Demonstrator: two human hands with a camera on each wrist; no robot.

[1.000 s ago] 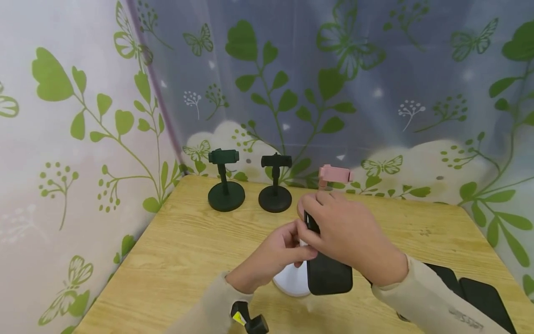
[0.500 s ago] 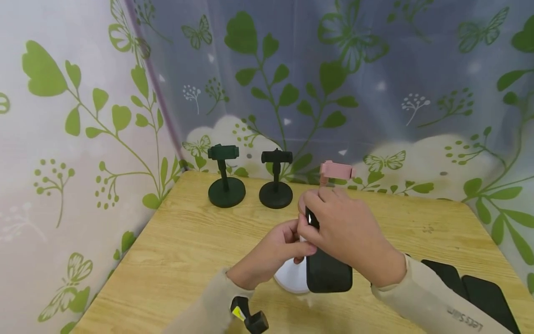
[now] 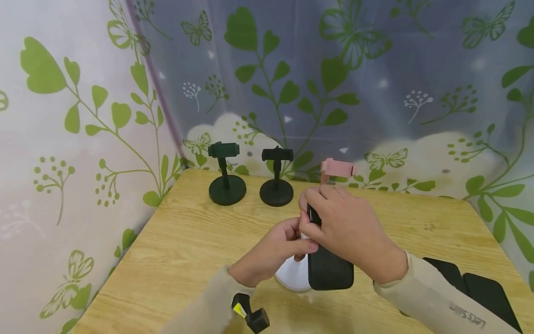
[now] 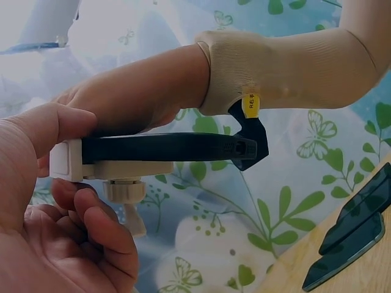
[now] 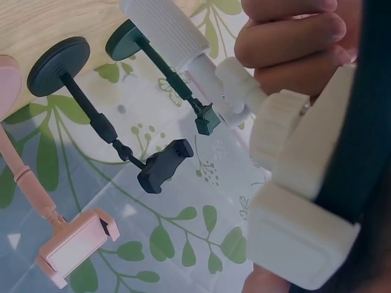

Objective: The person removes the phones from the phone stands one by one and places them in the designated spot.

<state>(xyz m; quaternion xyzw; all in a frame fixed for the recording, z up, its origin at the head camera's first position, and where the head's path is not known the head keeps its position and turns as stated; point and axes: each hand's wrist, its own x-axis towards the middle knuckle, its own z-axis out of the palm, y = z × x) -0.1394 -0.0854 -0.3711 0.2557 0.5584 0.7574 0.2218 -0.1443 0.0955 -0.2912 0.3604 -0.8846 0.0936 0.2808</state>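
A white phone stand [image 3: 292, 275] stands on the table in front of me, its round base partly covered by a black smartphone [image 3: 331, 269]. In the left wrist view the phone lies along the stand's white clamp [image 4: 66, 160], with the clamp's end piece at one end of it. My left hand [image 3: 275, 248] pinches that end piece, thumb on one side and curled fingers on the other. My right hand [image 3: 350, 227] grips the phone and clamp from the far side. The white joint knob [image 5: 278, 128] shows in the right wrist view; most right fingertips are hidden.
Behind, on the wooden table [image 3: 187, 241], stand a green phone stand [image 3: 226, 190], a black one [image 3: 276, 192] and a pink one [image 3: 339, 168]. Dark phones [image 3: 488, 297] lie at the right, partly under my right sleeve. Patterned curtains [image 3: 292, 69] close off the back and left.
The head view has tilted slightly, so the background stands sit a little higher. Both hands keep their hold on the phone and the clamp with no clear movement.
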